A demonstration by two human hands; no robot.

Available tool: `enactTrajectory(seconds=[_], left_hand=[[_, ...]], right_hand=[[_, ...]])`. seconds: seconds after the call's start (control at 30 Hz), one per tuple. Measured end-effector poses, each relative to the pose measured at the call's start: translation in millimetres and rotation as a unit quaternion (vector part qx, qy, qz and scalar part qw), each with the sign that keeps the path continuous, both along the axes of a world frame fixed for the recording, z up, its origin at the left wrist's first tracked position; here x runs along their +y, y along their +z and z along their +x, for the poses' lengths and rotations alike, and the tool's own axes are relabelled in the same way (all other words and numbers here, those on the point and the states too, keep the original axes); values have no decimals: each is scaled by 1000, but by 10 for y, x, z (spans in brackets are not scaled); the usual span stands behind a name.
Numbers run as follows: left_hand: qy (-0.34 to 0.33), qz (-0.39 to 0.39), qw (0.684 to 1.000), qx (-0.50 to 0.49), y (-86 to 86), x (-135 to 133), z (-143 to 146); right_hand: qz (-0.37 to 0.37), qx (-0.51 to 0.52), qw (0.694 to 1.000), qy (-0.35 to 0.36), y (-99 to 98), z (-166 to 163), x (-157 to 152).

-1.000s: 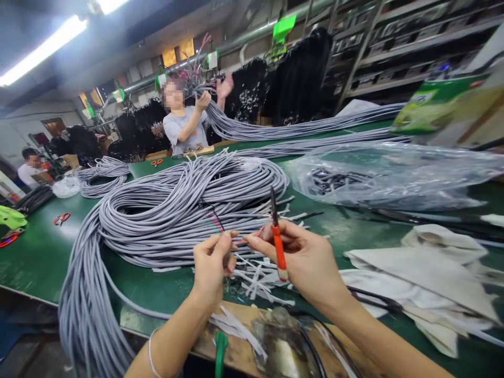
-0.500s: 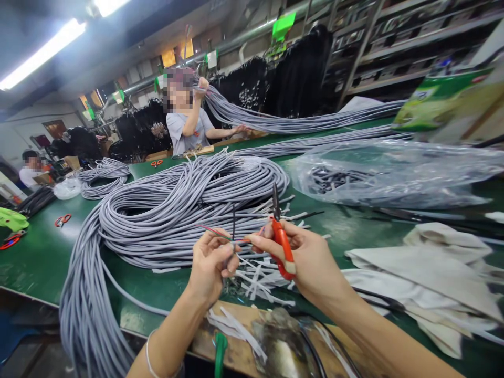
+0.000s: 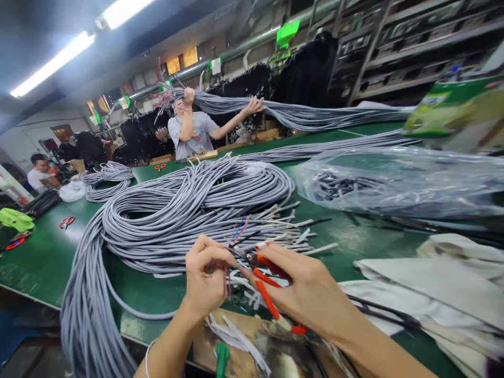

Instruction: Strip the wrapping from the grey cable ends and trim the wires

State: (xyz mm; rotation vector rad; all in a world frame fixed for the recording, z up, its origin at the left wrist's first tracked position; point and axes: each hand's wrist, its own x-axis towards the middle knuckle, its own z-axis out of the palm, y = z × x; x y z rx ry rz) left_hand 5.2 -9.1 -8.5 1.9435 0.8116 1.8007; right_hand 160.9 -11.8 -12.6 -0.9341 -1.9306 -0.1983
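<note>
Snips (image 3: 268,298) in RH (image 3: 309,283), wires (image 3: 243,230) LH (image 3: 205,275)

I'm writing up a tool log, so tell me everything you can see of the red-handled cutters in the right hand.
The cutters have orange-red handles, apparently plastic-covered, with a pale patch near one handle's end, and short, dark, metallic-looking blades. The right hand grips them above the workbench, handles spread apart. The blades point leftward, to the fingertips of the left hand, which holds thin coloured wires. Whether the blades touch a wire is unclear.
</note>
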Motion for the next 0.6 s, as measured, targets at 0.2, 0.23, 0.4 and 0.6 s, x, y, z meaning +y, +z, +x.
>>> enactTrajectory(seconds=[0.2,0.23,0.4,0.6], left_hand=[[11,7,1000,11,31,-26,6],[7,-1,1000,10,31,-25,3],[-54,-138,988,-52,40,44,-5],[-206,-339,895,-204,253,-38,-33]], right_hand=[[22,-51,998,-22,-54,46,-23],[20,-54,998,-21,-62,41,-34],[-56,22,998,0,46,43,-55],[-237,27,925,-296,234,588,90]])
